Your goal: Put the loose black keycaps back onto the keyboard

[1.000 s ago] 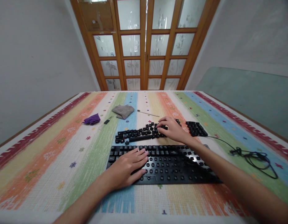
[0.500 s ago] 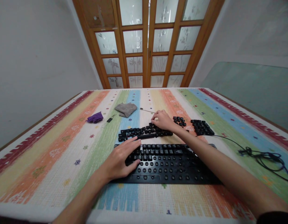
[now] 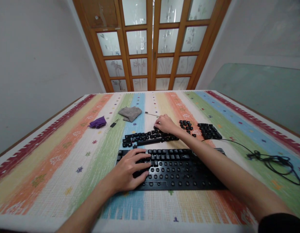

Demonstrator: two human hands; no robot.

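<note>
A black keyboard (image 3: 164, 184) lies in front of me, its upper rows fitted with keycaps and many lower positions bare. Over its left part rests my left hand (image 3: 130, 170), open, fingers spread across the keys and holding nothing. Loose black keycaps (image 3: 140, 136) lie in rows just behind the keyboard, with the long space bar (image 3: 149, 142) among them. My right hand (image 3: 165, 124) reaches over the keyboard to these rows, its fingertips pinched at a keycap (image 3: 156, 127). The fingers partly hide that keycap.
A grey cloth (image 3: 130, 113), a purple cloth (image 3: 97, 122) and a small black piece (image 3: 113, 125) lie at the back left. A thin rod (image 3: 152, 114) lies behind my right hand. More keycaps (image 3: 209, 131) and a coiled cable (image 3: 273, 160) are on the right.
My left hand has shifted down and right, spreading its fingers over the keys and uncovering the keyboard's upper left corner. My right hand has moved slightly left among the loose keycaps.
</note>
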